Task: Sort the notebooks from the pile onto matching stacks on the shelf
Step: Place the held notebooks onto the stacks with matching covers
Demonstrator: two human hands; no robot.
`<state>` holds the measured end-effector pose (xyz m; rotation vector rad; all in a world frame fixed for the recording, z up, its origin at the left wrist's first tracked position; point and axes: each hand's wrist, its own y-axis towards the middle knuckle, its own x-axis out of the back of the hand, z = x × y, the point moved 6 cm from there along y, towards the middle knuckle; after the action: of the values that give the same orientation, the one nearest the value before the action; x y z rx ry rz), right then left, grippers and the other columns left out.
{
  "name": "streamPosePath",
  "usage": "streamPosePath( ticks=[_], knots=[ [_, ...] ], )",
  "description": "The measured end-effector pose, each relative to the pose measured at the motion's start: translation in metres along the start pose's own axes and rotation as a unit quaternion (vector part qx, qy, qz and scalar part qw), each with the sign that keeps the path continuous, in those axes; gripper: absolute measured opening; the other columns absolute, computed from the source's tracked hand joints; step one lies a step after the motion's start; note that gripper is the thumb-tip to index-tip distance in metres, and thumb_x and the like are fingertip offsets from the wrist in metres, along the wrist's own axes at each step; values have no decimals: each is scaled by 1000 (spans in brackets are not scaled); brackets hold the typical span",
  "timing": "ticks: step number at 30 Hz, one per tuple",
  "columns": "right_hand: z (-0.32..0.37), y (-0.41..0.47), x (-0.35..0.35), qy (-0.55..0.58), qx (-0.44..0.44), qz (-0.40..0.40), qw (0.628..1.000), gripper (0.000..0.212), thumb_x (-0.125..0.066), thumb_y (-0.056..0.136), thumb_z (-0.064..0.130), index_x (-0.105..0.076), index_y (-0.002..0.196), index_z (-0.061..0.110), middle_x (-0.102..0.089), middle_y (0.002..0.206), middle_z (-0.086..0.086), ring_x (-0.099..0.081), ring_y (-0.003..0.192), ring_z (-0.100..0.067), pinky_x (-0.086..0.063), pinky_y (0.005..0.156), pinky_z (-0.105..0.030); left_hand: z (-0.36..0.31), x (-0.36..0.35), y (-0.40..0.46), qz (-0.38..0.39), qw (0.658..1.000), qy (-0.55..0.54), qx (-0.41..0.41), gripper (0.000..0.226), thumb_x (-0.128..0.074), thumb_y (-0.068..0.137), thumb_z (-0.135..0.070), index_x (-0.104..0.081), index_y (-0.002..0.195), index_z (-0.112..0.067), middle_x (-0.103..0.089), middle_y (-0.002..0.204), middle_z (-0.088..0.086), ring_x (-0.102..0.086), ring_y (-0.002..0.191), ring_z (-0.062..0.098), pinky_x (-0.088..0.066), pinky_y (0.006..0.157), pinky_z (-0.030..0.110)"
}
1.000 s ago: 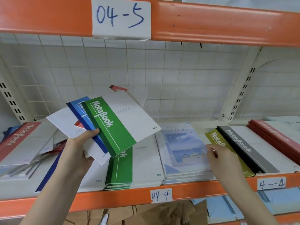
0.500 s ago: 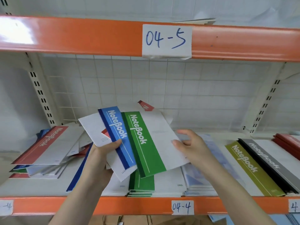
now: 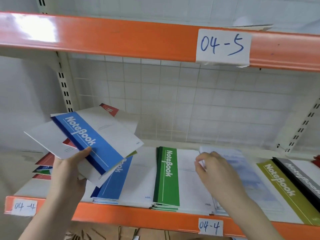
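A fanned handful of thin paper notebooks [image 3: 97,141] sits in the left-centre of the frame, held up above the shelf. The topmost one has a white cover with a broad blue band along its spine reading "NoteBook"; its long axis runs diagonally from upper left to lower right, the lettering reading down that slope. Behind it a white cover juts toward the left, and a red corner pokes out at the top of the fan.

The left hand [image 3: 69,168] rises from the lower left, forearm angled up and rightward, thumb laid across the blue band and fingers curled beneath, gripping the fan at its lower-left edge.

The right hand [image 3: 214,172] reaches in from the lower right, back of the hand facing the camera, fingers bent and its fingertips at the upper corner of the pale sky-printed notebook stack [image 3: 242,172]; whether it actually pinches a cover cannot be told.

Just left of that hand lies the green-banded notebook stack [image 3: 167,177], its long axis running front to back on the shelf. Further left, partly under the held fan, is the blue-banded notebook stack [image 3: 114,184]. To the right lie an olive-banded notebook [image 3: 284,186] and a grey-and-black one [image 3: 301,174], both slanting toward the lower right. A jumbled pile of red, blue and green notebooks [image 3: 43,167] lies at the left, behind the left wrist. The orange shelf rail [image 3: 138,215] carries handwritten paper labels reading "04-4".
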<state>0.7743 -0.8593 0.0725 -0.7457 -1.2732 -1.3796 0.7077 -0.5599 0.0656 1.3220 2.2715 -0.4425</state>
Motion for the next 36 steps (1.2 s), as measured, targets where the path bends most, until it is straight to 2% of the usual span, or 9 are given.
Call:
streamPosePath(
  ticks=[5, 13, 16, 19, 23, 25, 29, 33, 36],
  knots=[
    [53, -4, -49, 48, 155, 127, 979, 49, -36, 100, 41, -31, 146, 24, -30, 150, 5, -31, 135, -8, -23, 111, -22, 5, 9, 10, -48, 997, 55, -32, 30, -53, 91, 3, -48, 99, -25, -58, 92, -4, -59, 82, 11, -51, 59, 28],
    [43, -6, -62, 64, 150, 172, 972, 52, -37, 98, 47, -26, 147, 32, -18, 154, 15, -17, 141, -3, -14, 115, -23, 18, 10, 6, -10, 998, 61, -9, 25, -59, 87, -3, -55, 98, -25, -73, 80, -3, -71, 65, 14, -54, 45, 28],
    [45, 0, -54, 156, 112, 122, 974, 44, -39, 97, 44, -41, 139, 29, -38, 138, 18, -33, 128, 3, -27, 112, -21, 24, 8, 3, 19, 997, 70, 12, 22, -59, 88, -8, -57, 105, -23, -75, 89, 0, -73, 74, 21, -56, 53, 35],
    [59, 10, -43, 351, 37, 102, 930, 34, -42, 96, 41, -50, 127, 29, -52, 112, 24, -49, 102, 14, -42, 88, -9, 29, 7, -1, 34, 995, 82, 35, 15, -57, 89, -21, -56, 104, -20, -74, 96, 8, -72, 79, 27, -57, 56, 38],
    [81, 19, -48, 416, -2, 132, 900, 24, -55, 91, 42, -56, 104, 22, -69, 95, -10, -66, 81, -22, -49, 65, -31, 29, 8, -2, 10, 995, 95, 35, 9, -52, 93, -31, -52, 91, -23, -72, 78, 1, -69, 70, 22, -53, 58, 35],
    [82, 23, -47, 437, -23, 113, 892, 18, -59, 90, 36, -58, 96, 20, -72, 87, -5, -66, 73, -19, -46, 58, -29, 22, 18, 1, -29, 996, 88, 20, 7, -54, 94, -31, -51, 90, -26, -64, 76, 2, -61, 73, 23, -47, 67, 37],
    [75, 27, -41, 478, -62, 55, 874, 8, -57, 93, 23, -58, 99, 18, -70, 85, 8, -68, 76, -11, -53, 57, -27, 2, 46, 8, -81, 994, 50, -47, 13, -57, 93, -17, -53, 93, -29, -63, 86, 1, -60, 76, 21, -47, 71, 36],
    [72, 31, -46, 479, -86, 47, 872, 10, -50, 96, 17, -58, 100, 13, -69, 91, 0, -66, 83, -17, -53, 65, -33, -18, 76, 11, -126, 982, 44, -133, 21, -57, 92, -7, -58, 101, -25, -68, 90, -3, -66, 68, 11, -57, 60, 30],
    [70, 33, -50, 443, -89, 36, 891, 21, -46, 97, 14, -52, 118, 13, -67, 96, -3, -65, 83, -18, -49, 60, -29, -39, 101, 10, -189, 954, 46, -228, 30, -53, 91, 1, -58, 107, -24, -68, 99, -2, -66, 83, 11, -56, 74, 26]
  ],
)
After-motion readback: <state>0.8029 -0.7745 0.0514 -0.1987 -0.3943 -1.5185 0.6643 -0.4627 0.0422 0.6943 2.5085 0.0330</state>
